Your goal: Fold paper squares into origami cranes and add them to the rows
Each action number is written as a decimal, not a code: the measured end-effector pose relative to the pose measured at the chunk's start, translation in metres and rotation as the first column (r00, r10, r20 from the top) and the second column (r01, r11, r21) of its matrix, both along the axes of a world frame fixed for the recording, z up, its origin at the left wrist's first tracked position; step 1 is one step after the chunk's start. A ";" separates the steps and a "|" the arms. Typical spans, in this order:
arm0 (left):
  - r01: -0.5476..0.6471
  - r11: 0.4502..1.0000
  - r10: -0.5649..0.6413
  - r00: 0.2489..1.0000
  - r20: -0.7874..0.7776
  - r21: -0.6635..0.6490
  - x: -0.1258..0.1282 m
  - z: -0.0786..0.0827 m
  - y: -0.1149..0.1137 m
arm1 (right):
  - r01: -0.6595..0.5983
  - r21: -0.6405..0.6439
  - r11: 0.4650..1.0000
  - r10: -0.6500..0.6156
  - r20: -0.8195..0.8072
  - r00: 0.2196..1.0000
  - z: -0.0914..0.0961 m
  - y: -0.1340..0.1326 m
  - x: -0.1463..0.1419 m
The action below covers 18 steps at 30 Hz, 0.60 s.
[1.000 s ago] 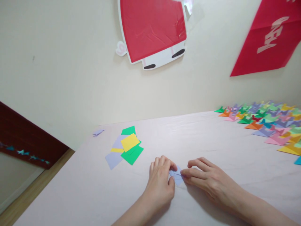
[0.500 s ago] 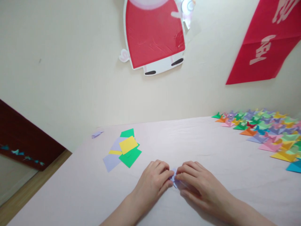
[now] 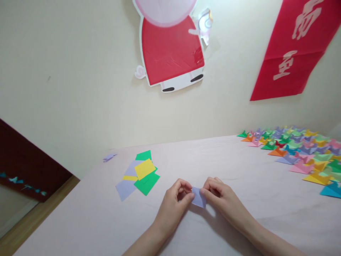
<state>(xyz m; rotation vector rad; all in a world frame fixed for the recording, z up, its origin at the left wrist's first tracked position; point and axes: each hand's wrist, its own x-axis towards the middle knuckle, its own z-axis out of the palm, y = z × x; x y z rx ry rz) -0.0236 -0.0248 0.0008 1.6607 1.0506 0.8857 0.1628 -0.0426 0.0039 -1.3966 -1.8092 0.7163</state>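
Note:
A small folded piece of lilac paper (image 3: pixel 198 197) is held just above the pale pink table (image 3: pixel 239 170), near its front middle. My left hand (image 3: pixel 174 204) pinches the paper's left edge between thumb and fingers. My right hand (image 3: pixel 221 197) pinches its right edge the same way. Both hands are closed on the paper, wrists resting low over the table.
A loose pile of flat paper squares (image 3: pixel 140 174), green, yellow and lilac, lies to the left of my hands. A small lilac folded piece (image 3: pixel 109 156) sits at the table's far left corner. Several coloured folded paper figures (image 3: pixel 298 151) cover the right side. Cartoon cutout (image 3: pixel 170 46) and red banner (image 3: pixel 290 53) hang on the wall.
My hands have lifted the lilac paper off the table and now pinch it at both edges; before they pressed it flat. The view has tilted slightly upward.

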 end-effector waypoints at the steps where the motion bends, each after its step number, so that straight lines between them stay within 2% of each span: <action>1: -0.025 1.000 0.025 1.000 -0.006 0.009 0.001 0.000 0.001 | -0.032 -0.021 0.999 0.032 0.019 0.999 0.000 0.000 0.001; 3: -0.050 0.996 0.057 0.994 -0.092 0.077 0.002 0.000 0.002 | -0.100 -0.007 0.995 0.100 0.104 0.990 0.000 -0.001 0.004; 5: -0.026 0.984 0.064 0.974 -0.215 0.176 0.003 0.001 0.003 | -0.146 0.047 0.988 0.136 0.170 0.976 0.001 -0.001 0.008; 10: 0.108 0.917 0.080 0.894 -0.442 0.385 0.003 -0.002 0.002 | -0.310 0.170 0.935 0.287 0.148 0.946 -0.002 0.003 0.017; 14: 0.177 0.873 0.098 0.849 -0.519 0.455 -0.005 -0.001 -0.005 | -0.426 0.173 0.888 0.393 0.196 0.898 -0.003 0.003 0.018; 18: 0.337 0.791 0.070 0.780 -0.622 0.511 -0.022 0.000 -0.018 | -0.471 0.177 0.864 0.405 0.311 0.860 -0.001 0.003 0.014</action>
